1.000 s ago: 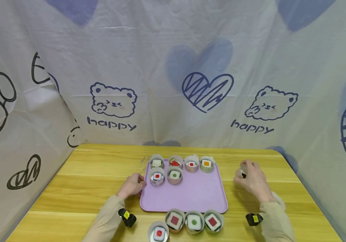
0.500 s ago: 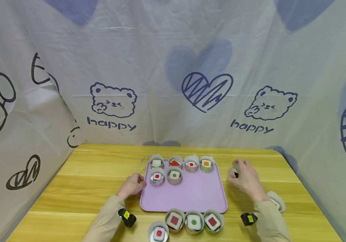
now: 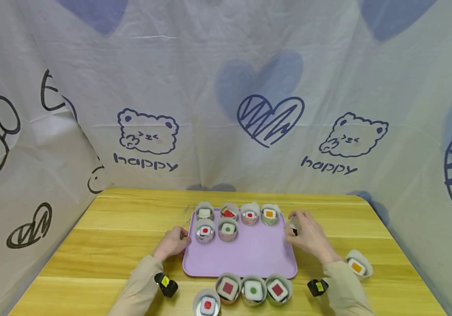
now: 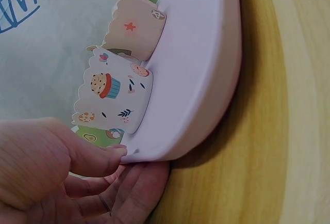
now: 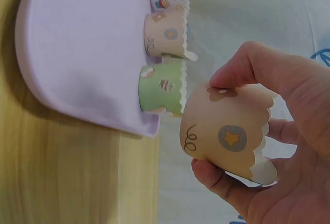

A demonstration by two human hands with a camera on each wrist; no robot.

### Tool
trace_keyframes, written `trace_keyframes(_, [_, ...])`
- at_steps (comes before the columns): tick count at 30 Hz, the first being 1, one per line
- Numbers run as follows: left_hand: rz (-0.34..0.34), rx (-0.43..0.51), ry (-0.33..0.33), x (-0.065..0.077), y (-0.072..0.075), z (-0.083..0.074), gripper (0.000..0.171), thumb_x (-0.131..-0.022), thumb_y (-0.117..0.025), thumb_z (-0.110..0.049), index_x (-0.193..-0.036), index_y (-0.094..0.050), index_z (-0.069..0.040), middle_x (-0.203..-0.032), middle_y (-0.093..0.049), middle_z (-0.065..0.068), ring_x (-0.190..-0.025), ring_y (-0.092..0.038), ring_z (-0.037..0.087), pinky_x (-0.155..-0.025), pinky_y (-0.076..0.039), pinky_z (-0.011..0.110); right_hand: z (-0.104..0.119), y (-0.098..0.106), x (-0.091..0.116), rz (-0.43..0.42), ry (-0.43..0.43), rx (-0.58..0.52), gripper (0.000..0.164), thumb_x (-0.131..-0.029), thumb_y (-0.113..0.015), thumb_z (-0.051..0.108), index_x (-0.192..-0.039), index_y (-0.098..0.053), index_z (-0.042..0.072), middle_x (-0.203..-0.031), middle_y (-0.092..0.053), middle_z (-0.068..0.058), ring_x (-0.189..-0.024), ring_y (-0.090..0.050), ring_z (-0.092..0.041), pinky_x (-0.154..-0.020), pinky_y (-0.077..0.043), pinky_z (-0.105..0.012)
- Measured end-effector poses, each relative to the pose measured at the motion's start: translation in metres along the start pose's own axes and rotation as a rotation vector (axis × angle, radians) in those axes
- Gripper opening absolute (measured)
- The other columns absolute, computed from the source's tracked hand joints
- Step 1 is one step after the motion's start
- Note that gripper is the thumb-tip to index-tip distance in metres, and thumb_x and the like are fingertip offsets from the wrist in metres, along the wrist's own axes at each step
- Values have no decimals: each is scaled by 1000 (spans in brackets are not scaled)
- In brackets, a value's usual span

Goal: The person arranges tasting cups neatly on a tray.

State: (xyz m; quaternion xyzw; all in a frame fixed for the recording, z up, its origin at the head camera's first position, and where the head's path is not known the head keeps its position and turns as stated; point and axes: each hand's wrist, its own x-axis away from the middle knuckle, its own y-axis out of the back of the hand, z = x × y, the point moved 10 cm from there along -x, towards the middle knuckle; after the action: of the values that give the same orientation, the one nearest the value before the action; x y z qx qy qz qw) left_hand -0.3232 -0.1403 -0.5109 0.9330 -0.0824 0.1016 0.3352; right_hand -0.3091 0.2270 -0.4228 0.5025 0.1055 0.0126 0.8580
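Note:
My left hand (image 3: 172, 242) pinches the left rim of the lilac tray (image 3: 253, 259), with the thumb above and fingers beneath it in the left wrist view. Between thumb and fingers, my right hand (image 3: 309, 235) holds a beige scalloped paper baking cup (image 5: 224, 123) with a star print. That cup is off the table, by the tray's right rim; its contents are mostly hidden by the hand. Several filled paper cups stand in a row along the tray's back, among them a green cup (image 5: 162, 87). Two more, a white cup (image 4: 113, 90) and a pink cup (image 3: 228, 230), stand in front at left.
Along the tray's front edge stand three cups, one a cup with a green-dotted white block (image 3: 253, 290). A cup with a red-dotted block (image 3: 207, 303) is nearer me. Another, with an orange-topped block (image 3: 357, 265), stands at right on the wooden table (image 3: 103, 245).
My right hand has moved left with the paper cup, from the open table to the tray's right rim. The orange-topped block's cup has come into view behind the sleeve. My left hand stays put.

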Motion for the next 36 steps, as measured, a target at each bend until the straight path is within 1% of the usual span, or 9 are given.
trace_keyframes(4, [3,-2,4,0,-1,1,24,-100,-53,-6,-116,-54,11,-88,-62,18,-67,-65,20,-60,-58,31,8,-4,-2,11,35,-1,49,-74,-75,12,-119,-58,5,-116,-59,-21,-92,-57,-28,-80,-54,-47])
trace_keyframes(8, [2,5,11,-1,-1,2,24,-100,-53,-6,-117,-54,11,-88,-62,18,-67,-65,20,-60,-58,31,16,-6,-4,23,65,5,50,-74,-74,12,-121,-59,3,-121,-60,-22,-100,-59,-32,-89,-55,-54])
trace_keyframes(18, [1,0,5,-2,-2,1,24,-100,-52,-6,-117,-54,11,-88,-62,18,-66,-65,20,-60,-58,31,38,-17,-11,87,116,8,54,-71,-79,11,-121,-58,6,-117,-60,-18,-106,-61,-35,-92,-55,-57])
trace_keyframes(27, [3,2,5,-1,-2,1,24,-100,-53,-6,-117,-54,11,-88,-62,18,-67,-65,20,-60,-58,31,55,-25,-16,98,156,6,53,-71,-79,9,-120,-59,7,-113,-60,-15,-101,-63,-32,-88,-57,-52])
trace_keyframes(31, [3,3,10,-2,-2,2,24,-100,-53,-6,-117,-54,11,-87,-61,17,-67,-65,20,-60,-59,31,62,-29,-18,102,178,0,53,-71,-80,8,-120,-60,6,-115,-60,-15,-104,-63,-34,-92,-56,-53])
trace_keyframes(36, [0,-7,5,-1,-1,1,23,-100,-53,-6,-116,-54,10,-87,-61,17,-67,-65,20,-60,-59,31,71,-33,-21,123,177,-3,56,-71,-81,9,-123,-60,5,-126,-60,-17,-115,-61,-36,-103,-51,-56])
